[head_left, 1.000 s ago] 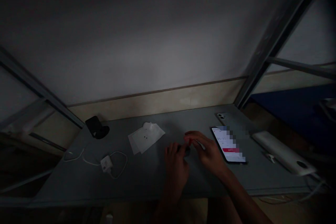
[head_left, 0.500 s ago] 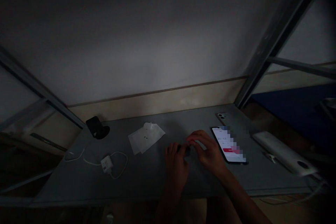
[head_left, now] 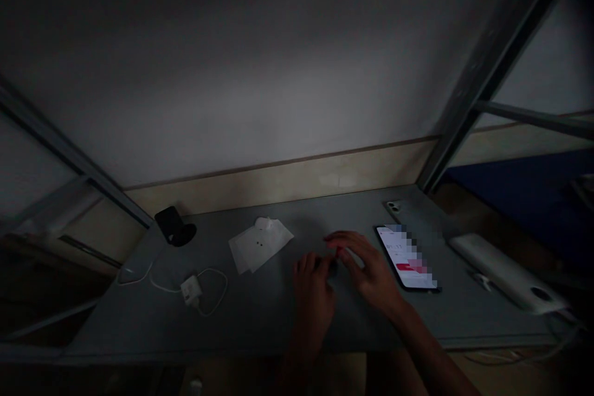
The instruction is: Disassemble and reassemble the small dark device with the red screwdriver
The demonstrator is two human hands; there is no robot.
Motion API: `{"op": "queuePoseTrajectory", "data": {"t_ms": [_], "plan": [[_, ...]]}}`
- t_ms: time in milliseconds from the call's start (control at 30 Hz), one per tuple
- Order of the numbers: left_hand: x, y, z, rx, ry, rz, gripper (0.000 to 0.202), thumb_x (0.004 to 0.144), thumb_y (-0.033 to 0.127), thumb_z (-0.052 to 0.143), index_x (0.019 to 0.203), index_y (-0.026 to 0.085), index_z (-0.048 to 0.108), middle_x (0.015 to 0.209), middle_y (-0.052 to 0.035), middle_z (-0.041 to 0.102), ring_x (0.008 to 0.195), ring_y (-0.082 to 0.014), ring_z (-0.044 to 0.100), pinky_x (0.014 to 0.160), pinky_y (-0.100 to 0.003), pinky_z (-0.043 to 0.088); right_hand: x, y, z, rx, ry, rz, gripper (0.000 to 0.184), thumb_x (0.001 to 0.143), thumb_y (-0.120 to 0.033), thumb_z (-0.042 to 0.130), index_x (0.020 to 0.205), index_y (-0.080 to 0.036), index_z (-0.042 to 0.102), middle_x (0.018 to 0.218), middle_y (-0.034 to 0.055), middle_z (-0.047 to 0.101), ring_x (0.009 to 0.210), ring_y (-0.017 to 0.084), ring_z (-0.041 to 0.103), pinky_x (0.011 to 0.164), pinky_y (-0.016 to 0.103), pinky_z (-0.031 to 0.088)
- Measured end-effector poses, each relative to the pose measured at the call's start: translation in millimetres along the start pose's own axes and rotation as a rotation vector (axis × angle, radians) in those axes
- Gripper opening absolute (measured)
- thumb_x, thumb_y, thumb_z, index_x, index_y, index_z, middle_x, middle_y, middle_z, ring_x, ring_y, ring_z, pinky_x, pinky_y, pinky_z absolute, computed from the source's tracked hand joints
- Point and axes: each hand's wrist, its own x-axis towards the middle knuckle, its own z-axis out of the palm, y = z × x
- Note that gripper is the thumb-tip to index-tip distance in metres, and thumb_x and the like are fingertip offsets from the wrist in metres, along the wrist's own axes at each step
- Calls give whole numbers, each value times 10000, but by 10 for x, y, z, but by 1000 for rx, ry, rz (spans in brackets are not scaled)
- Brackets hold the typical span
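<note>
Over the middle of the grey table [head_left: 269,315], my left hand [head_left: 314,289] is closed round a small dark object [head_left: 332,267]. Only an edge of that object shows between the fingers, and its kind is hard to make out in the dim light. My right hand [head_left: 366,269] comes in from the right, its thumb and index finger pinched close to the left thumb. Whatever is in that pinch is too small to name. To the left lie white paper sheets [head_left: 253,250] with a few tiny dark bits on them and a crumpled white piece [head_left: 263,223].
A lit phone [head_left: 403,260] lies right of my hands, with another phone [head_left: 394,206] behind it. Farther right is a long white device [head_left: 505,272] with a cable. On the left are a white charger [head_left: 190,290] with its cable and a black stand [head_left: 171,226]. Metal posts [head_left: 464,117] flank the table.
My right hand's fingers have shifted slightly and stay pinched beside the left hand. The left hand keeps its hold on the dark object. The whole view has moved a little.
</note>
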Motion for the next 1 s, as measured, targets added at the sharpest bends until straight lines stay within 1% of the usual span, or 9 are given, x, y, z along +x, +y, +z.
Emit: {"op": "queuePoseTrajectory", "data": {"t_ms": [133,200,300,433,633,733,833,933,1000], "plan": [[-2,-3,5,2,-4,-4,580,798,-21,534,1281,292,600,1094,-46,621,1065,-243,544,921,-410,407,-10,-5,-13,-16,42,-9,154,992,-280,550,1014,-258,701,1005,84,707,991,249,653,869,421,524],[-1,-7,10,-4,3,1,609,813,-18,530,1324,311,570,1111,-40,620,1072,-237,544,918,-406,407,-17,-11,-25,-9,8,2,211,1017,-266,492,1074,-269,696,1039,78,719,1018,247,656,900,430,518],[6,-13,14,3,9,5,554,809,-22,532,1265,284,605,1084,-40,625,1059,-237,544,919,-405,404,-17,-8,-31,-4,-30,22,213,1009,-284,512,1134,-267,683,1137,89,698,1089,254,639,945,438,515],[10,-23,31,17,11,5,537,797,-28,549,1229,283,615,1071,-34,630,1037,-235,547,916,-408,401,16,42,-16,2,36,56,160,984,-294,565,1059,-252,700,1022,88,697,984,245,660,867,403,538],[-2,-38,49,34,10,13,538,798,-18,560,1246,277,595,1091,-35,621,1055,-231,543,926,-405,403,86,65,-15,40,-56,79,219,1011,-277,498,1105,-250,694,1063,77,713,1013,233,671,888,392,528],[0,-32,33,34,-11,5,538,806,-12,547,1259,275,591,1081,-43,614,1058,-234,537,928,-407,403,90,49,-13,52,-28,39,186,988,-297,551,1045,-244,721,1017,84,708,973,234,670,847,378,541],[1,-27,20,18,-23,8,585,811,-14,534,1305,297,572,1108,-45,610,1077,-238,532,942,-413,398,76,38,-29,64,-34,86,236,1013,-301,499,1085,-242,716,963,77,720,902,224,680,813,372,549],[-3,-29,27,8,-14,14,600,812,-13,537,1320,305,565,1113,-44,608,1085,-240,529,939,-406,399,64,23,-48,73,-91,106,274,1029,-318,458,1159,-251,689,1087,89,716,1023,239,671,898,400,542],[-7,-31,38,11,1,14,586,816,-10,539,1309,305,571,1091,-41,608,1070,-238,529,932,-404,398,58,19,-49,57,-54,75,226,1006,-329,514,1097,-253,707,1133,97,690,1090,253,645,932,408,531]]}}
